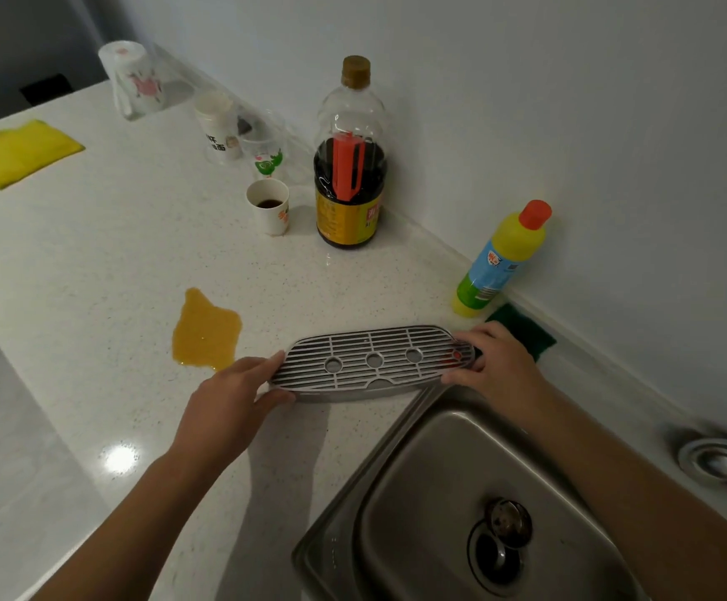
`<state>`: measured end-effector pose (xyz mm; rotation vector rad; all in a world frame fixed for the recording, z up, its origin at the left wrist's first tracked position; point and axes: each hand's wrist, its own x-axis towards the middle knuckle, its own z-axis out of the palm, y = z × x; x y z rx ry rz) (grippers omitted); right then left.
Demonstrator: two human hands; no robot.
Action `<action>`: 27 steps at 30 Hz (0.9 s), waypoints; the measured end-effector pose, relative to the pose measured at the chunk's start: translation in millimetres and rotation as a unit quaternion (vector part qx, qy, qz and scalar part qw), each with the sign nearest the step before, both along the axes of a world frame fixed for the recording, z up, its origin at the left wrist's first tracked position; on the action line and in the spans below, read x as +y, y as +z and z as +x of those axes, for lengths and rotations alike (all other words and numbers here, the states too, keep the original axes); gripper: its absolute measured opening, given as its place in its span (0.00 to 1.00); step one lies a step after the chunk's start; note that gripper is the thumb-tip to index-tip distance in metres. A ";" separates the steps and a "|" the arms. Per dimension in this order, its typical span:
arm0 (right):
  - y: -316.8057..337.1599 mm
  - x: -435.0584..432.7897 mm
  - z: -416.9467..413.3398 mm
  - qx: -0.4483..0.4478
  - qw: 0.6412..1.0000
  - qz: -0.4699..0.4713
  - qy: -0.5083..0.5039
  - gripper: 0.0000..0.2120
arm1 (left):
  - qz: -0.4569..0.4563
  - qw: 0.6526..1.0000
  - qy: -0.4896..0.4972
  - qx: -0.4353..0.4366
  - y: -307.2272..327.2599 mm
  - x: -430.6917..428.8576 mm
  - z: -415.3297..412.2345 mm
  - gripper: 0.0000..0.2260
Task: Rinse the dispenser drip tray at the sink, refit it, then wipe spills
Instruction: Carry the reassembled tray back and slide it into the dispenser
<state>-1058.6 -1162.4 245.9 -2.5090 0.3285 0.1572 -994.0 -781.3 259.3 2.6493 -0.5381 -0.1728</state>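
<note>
I see the left hand [227, 396] and right hand [498, 366] gripping opposite ends of the drip tray [372, 362], at the sink [452, 483] rim on the speckled white counter [93, 262], beside an orange spill [205, 331].

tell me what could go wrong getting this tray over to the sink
1. The drip tray is held only at its two ends, by the left hand and right hand; a loose grip could drop it against the sink.
2. The orange spill lies close beside the left hand, so the hand or forearm may smear it across the counter.
3. Tilting the tray could drip residue onto the counter before it is over the sink.
</note>
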 end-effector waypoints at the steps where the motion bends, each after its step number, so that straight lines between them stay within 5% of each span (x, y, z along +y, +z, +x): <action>1: 0.0 0.4 0.4 0.000 1.000 0.006 -0.004 0.37 | -0.009 1.000 0.007 0.005 -0.9 -1.4 0.7 0.27; 6: 2.7 -0.8 -0.2 0.004 0.999 0.038 -0.011 0.37 | -0.061 0.996 0.035 0.059 -2.0 -4.6 4.2 0.28; 13: -5.2 8.1 13.1 0.020 0.981 0.131 -0.144 0.14 | -0.094 0.981 0.135 0.100 -4.0 -14.2 17.1 0.14; 22: -6.5 14.5 13.9 0.059 0.955 0.188 -0.223 0.17 | -0.073 0.969 0.182 0.150 -3.9 -15.9 24.8 0.19; 27: -9.8 27.1 3.3 0.084 0.943 0.198 -0.252 0.11 | -0.042 0.971 0.175 0.159 -2.9 -18.3 14.6 0.14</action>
